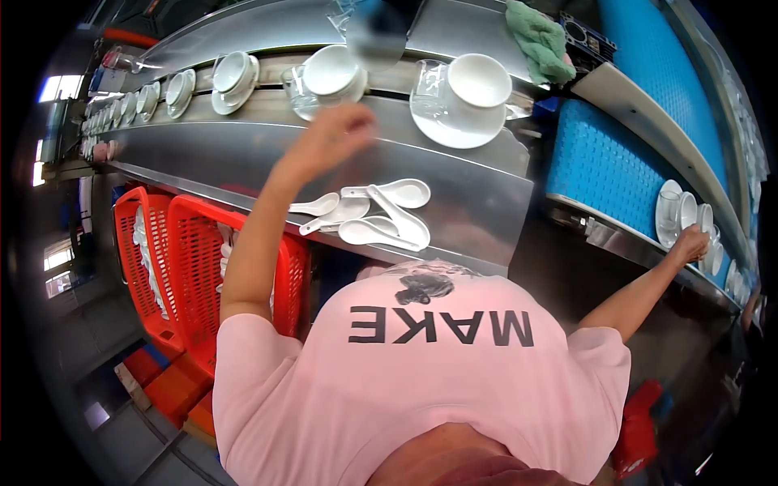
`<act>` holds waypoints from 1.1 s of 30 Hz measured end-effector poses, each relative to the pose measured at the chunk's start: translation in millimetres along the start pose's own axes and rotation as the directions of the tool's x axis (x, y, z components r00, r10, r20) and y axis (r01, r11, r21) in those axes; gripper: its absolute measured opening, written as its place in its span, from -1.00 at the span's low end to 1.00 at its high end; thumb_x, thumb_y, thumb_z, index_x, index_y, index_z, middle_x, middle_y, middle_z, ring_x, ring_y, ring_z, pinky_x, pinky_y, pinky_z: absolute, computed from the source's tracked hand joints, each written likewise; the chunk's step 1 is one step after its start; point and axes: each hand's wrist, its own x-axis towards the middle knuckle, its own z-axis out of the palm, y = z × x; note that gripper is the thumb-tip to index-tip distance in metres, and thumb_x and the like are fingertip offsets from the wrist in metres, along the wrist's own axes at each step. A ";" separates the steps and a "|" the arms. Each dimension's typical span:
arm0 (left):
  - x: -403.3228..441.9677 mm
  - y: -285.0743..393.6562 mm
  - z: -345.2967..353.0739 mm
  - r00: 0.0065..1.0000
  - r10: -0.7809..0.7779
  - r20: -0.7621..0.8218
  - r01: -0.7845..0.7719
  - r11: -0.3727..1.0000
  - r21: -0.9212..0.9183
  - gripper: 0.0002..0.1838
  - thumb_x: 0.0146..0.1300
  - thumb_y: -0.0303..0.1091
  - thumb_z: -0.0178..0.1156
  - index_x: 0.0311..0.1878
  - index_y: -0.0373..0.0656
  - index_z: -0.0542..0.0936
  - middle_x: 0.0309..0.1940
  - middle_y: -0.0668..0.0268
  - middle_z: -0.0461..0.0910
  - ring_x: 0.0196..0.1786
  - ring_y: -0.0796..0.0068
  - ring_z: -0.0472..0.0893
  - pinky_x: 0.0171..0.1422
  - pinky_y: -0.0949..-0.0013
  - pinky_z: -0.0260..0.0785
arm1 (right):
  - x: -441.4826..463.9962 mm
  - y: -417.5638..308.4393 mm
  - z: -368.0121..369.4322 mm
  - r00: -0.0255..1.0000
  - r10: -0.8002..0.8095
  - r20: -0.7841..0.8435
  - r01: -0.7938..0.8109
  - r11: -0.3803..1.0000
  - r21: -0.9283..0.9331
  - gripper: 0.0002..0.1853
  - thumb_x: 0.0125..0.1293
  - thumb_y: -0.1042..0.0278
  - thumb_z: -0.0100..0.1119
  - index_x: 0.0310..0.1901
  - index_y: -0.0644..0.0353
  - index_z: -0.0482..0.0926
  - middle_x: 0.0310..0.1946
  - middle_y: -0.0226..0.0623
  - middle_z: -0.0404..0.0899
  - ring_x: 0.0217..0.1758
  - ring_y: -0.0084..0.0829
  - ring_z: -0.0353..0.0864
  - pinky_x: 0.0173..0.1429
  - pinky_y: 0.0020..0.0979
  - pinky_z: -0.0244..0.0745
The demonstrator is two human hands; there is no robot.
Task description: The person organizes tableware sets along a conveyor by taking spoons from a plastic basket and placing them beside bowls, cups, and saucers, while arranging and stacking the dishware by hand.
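Observation:
My left hand [339, 134] is over the steel counter, just below a white bowl [331, 71] that stands beside a glass; motion blurs its fingers. At the far right, my right hand [691, 243] is closed at the edge of a small white bowl [687, 211], among dishes on the blue belt [604, 166]. Another white bowl [480, 80] and a wrapped glass [429, 83] sit on a white plate [462, 130]. Several white spoons [393, 215] lie loosely together on the counter [478, 202] in front of my body.
A row of bowls on plates [232, 77] runs along the conveyor to the far left. Red baskets [190, 275] stand below the counter's left edge. A green cloth [539, 44] lies at the back, beside the blue belt.

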 end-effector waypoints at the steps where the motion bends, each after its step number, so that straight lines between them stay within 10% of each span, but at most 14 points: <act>1: -5.0 11.9 16.4 0.978 0.116 0.175 -0.121 0.992 0.022 -0.81 0.02 -0.38 0.20 -0.27 -0.20 0.55 -0.41 0.27 0.52 -0.34 0.44 0.51 -0.23 0.42 0.36 | 17.6 33.8 37.0 0.988 0.094 0.122 -0.097 0.995 0.020 -0.57 0.01 0.24 0.15 -0.14 0.42 0.49 -0.28 0.10 0.54 -0.25 -0.08 0.57 -0.10 -0.22 0.43; 2: -6.9 23.5 32.5 0.947 0.151 0.285 -0.171 0.984 0.044 -0.81 0.01 -0.39 0.20 -0.27 -0.22 0.53 -0.40 0.26 0.52 -0.34 0.44 0.51 -0.23 0.41 0.36 | 23.9 55.7 61.9 0.952 0.179 0.250 -0.191 0.981 0.025 -0.57 -0.02 0.23 0.18 -0.20 0.45 0.51 -0.34 0.08 0.55 -0.31 -0.10 0.58 -0.14 -0.21 0.46; 3: -7.8 29.1 43.8 0.902 0.180 0.392 -0.222 0.973 0.064 -0.81 0.00 -0.40 0.20 -0.28 -0.24 0.52 -0.40 0.25 0.52 -0.35 0.45 0.51 -0.23 0.41 0.36 | 19.8 61.6 72.8 0.813 0.311 0.491 -0.541 0.715 0.442 -0.58 -0.12 0.18 0.26 -0.39 0.47 0.54 -0.49 -0.08 0.56 -0.50 -0.24 0.57 -0.32 -0.23 0.50; 5: -8.5 25.2 53.6 0.893 0.238 0.382 -0.278 0.959 0.052 -0.83 0.02 -0.42 0.18 -0.31 -0.26 0.50 -0.43 0.25 0.51 -0.38 0.49 0.50 -0.24 0.43 0.35 | 31.3 88.5 113.8 0.790 0.295 0.537 -0.603 0.533 0.593 -0.62 -0.13 0.16 0.29 -0.51 0.43 0.54 -0.59 -0.17 0.53 -0.61 -0.37 0.51 -0.50 -0.31 0.46; 8: -6.4 16.9 45.6 0.947 0.092 0.309 -0.089 0.996 -0.025 -0.88 0.04 -0.46 0.15 -0.37 -0.28 0.48 -0.47 0.26 0.50 -0.42 0.53 0.48 -0.28 0.46 0.35 | 29.9 66.8 83.4 0.824 0.204 0.528 -0.421 0.845 0.330 -0.65 -0.12 0.18 0.28 -0.51 0.38 0.55 -0.61 -0.20 0.52 -0.63 -0.41 0.46 -0.58 -0.36 0.40; 12: -7.4 -3.1 28.1 0.971 -0.070 0.227 0.110 0.979 -0.171 -0.89 0.04 -0.52 0.08 -0.32 -0.26 0.45 -0.50 0.35 0.48 -0.45 0.63 0.43 -0.32 0.53 0.33 | 8.2 43.5 76.3 0.730 0.168 0.663 -0.471 0.826 0.309 -0.64 -0.10 0.17 0.26 -0.39 0.34 0.56 -0.53 -0.19 0.51 -0.55 -0.37 0.46 -0.48 -0.35 0.40; 15: -12.2 -13.5 29.1 0.968 -0.086 0.235 0.135 0.970 -0.201 -0.72 0.00 -0.59 -0.01 -0.16 -0.23 0.46 -0.43 0.38 0.47 -0.42 0.67 0.41 -0.30 0.58 0.32 | 2.5 41.9 83.3 0.661 0.143 0.737 -0.568 0.736 0.367 -0.53 -0.07 0.17 0.24 -0.17 0.34 0.48 -0.32 -0.13 0.49 -0.36 -0.32 0.47 -0.40 -0.33 0.41; 16: -13.2 -10.3 30.6 0.966 -0.086 0.243 0.138 0.969 -0.204 -0.68 -0.02 -0.60 -0.03 -0.13 -0.22 0.46 -0.42 0.38 0.47 -0.42 0.67 0.41 -0.29 0.58 0.32 | -8.9 32.1 68.2 0.718 0.051 0.694 -0.506 0.723 0.471 -0.61 0.00 0.13 0.21 -0.31 0.33 0.48 -0.60 -0.33 0.37 -0.59 -0.43 0.38 -0.58 -0.40 0.30; 20: -12.0 -17.8 31.5 0.955 -0.239 0.175 0.287 0.892 -0.351 -0.57 -0.06 -0.62 -0.09 -0.05 -0.19 0.48 -0.41 0.36 0.51 -0.47 0.69 0.44 -0.35 0.59 0.33 | -33.5 21.8 60.6 0.658 -0.250 0.710 -0.524 0.525 0.670 -0.39 -0.15 0.43 0.04 0.08 0.31 0.33 -0.12 -0.19 0.45 -0.14 -0.29 0.47 -0.11 -0.33 0.41; 25: -2.7 -45.8 13.7 0.839 -0.537 -0.085 0.388 0.701 -0.598 -0.88 0.11 -0.42 0.08 -0.30 -0.24 0.46 -0.54 0.34 0.50 -0.66 0.65 0.44 -0.62 0.60 0.17 | -90.8 -61.8 0.7 0.635 -0.417 0.650 -0.583 0.293 0.757 -0.42 -0.15 0.49 0.05 0.05 0.33 0.38 -0.12 -0.23 0.48 -0.08 -0.36 0.47 0.05 -0.44 0.32; 33: 9.5 -55.0 44.7 0.819 -0.573 -0.039 0.349 0.552 -0.757 -0.90 0.14 -0.37 0.10 -0.36 -0.16 0.41 -0.50 0.29 0.51 -0.40 0.50 0.57 -0.34 0.55 0.39 | -168.2 -228.2 -50.9 0.490 -0.713 0.501 -0.569 0.174 0.804 -0.52 -0.17 0.53 -0.04 -0.07 0.31 0.46 -0.22 -0.28 0.52 -0.16 -0.45 0.50 -0.03 -0.44 0.38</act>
